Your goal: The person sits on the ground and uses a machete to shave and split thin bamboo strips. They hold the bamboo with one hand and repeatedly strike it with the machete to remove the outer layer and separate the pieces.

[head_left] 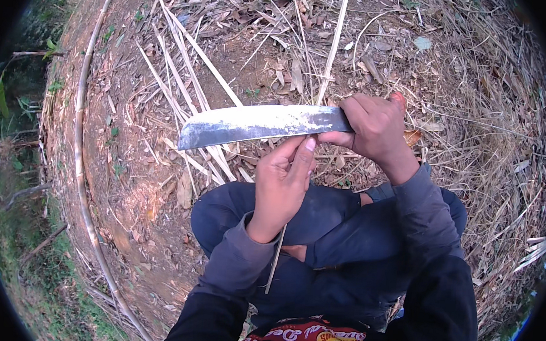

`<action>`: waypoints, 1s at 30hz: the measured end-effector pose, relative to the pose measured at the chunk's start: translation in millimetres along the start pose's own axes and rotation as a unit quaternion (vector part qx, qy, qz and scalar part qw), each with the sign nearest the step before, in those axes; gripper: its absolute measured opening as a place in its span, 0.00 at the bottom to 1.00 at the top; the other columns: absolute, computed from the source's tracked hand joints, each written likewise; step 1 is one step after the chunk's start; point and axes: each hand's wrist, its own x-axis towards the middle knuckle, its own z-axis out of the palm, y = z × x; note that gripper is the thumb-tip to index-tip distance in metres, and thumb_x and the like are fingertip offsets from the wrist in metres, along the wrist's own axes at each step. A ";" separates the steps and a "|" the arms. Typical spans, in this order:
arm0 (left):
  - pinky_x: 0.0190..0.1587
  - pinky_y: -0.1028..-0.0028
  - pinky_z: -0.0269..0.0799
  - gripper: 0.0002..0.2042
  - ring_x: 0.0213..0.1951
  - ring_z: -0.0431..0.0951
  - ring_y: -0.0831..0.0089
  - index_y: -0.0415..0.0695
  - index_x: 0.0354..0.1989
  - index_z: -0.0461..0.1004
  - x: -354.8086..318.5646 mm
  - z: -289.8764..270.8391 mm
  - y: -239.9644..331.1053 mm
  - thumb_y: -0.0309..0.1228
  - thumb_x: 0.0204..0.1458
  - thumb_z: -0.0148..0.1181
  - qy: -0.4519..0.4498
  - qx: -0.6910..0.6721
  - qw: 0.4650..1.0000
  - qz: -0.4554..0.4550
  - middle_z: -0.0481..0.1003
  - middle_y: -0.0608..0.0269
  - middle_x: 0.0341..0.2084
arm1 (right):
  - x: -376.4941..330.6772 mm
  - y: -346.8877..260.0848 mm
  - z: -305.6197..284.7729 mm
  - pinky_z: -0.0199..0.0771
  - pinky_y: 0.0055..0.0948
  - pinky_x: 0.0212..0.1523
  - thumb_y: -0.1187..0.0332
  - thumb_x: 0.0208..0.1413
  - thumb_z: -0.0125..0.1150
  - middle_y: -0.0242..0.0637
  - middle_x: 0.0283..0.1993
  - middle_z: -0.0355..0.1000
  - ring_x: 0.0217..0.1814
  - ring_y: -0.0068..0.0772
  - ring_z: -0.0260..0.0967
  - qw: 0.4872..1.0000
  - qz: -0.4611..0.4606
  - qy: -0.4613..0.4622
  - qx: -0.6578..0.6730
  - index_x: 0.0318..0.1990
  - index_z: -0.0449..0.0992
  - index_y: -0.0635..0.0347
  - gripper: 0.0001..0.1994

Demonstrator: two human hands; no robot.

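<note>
A machete [260, 125] with a broad, worn steel blade lies level across the middle of the view, its tip toward the left. My right hand [375, 128] is wrapped round its handle, which is mostly hidden by the fingers; the thumb reaches toward the lower edge of the blade. Just below that edge, my left hand [283, 182] pinches a long, thin pale bamboo strip [334, 46]. The strip runs from the far ground, behind the blade, through my left fingers and down over my lap. Where blade and strip meet is partly hidden by the fingers.
Several split bamboo strips [188, 71] lie on the leafy ground beyond and left of the blade. A long bamboo pole [82, 96] curves along the left side. My crossed legs [345, 222] are beneath my hands. Dry straw [500, 134] and more pale strips [535, 252] lie at the right.
</note>
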 end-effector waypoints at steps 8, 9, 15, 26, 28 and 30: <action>0.14 0.85 0.42 0.12 0.13 0.52 0.91 0.38 0.46 0.72 -3.3 -4.1 6.9 0.36 0.69 0.49 -0.044 -0.113 0.988 -0.097 0.61 0.73 0.18 | -0.1 27.5 -3.0 0.62 0.36 0.19 0.45 0.64 0.55 0.39 0.15 0.65 0.16 0.39 0.65 0.960 0.242 0.045 0.131 0.25 0.71 0.61 0.26; 0.14 0.85 0.42 0.12 0.13 0.52 0.91 0.39 0.43 0.71 -0.4 -2.6 6.9 0.36 0.69 0.48 -0.051 -0.138 0.984 -0.101 0.63 0.72 0.18 | -3.4 10.5 -7.2 0.63 0.36 0.18 0.44 0.61 0.59 0.39 0.17 0.65 0.17 0.39 0.67 0.966 0.192 0.022 0.172 0.26 0.71 0.60 0.26; 0.14 0.86 0.44 0.13 0.14 0.54 0.91 0.40 0.44 0.73 -8.9 -3.5 -2.6 0.38 0.68 0.50 -0.019 -0.129 0.983 -0.130 0.65 0.71 0.19 | -15.4 -24.7 6.8 0.67 0.33 0.18 0.37 0.47 0.67 0.32 0.20 0.68 0.19 0.33 0.72 0.992 0.029 -0.056 0.107 0.25 0.72 0.55 0.28; 0.15 0.84 0.45 0.14 0.14 0.53 0.92 0.38 0.48 0.74 -15.8 0.0 2.2 0.37 0.68 0.50 -0.063 -0.110 0.986 -0.112 0.61 0.74 0.18 | -13.0 20.3 9.7 0.66 0.33 0.20 0.36 0.53 0.60 0.30 0.18 0.66 0.17 0.32 0.70 0.999 0.023 0.012 0.029 0.23 0.71 0.55 0.28; 0.15 0.85 0.42 0.13 0.14 0.52 0.92 0.39 0.48 0.72 -25.4 -1.8 5.6 0.37 0.69 0.49 -0.100 -0.121 0.979 -0.134 0.59 0.75 0.18 | -13.9 54.0 12.3 0.65 0.33 0.19 0.38 0.58 0.57 0.30 0.17 0.65 0.16 0.33 0.69 0.991 0.128 0.030 -0.002 0.23 0.71 0.54 0.28; 0.15 0.85 0.42 0.13 0.14 0.51 0.92 0.39 0.47 0.72 -20.1 -7.5 5.2 0.37 0.69 0.48 -0.120 -0.138 0.971 -0.154 0.59 0.75 0.18 | -4.6 81.1 -0.9 0.63 0.33 0.17 0.41 0.63 0.53 0.33 0.15 0.64 0.16 0.34 0.68 0.963 0.258 0.046 0.060 0.23 0.72 0.54 0.27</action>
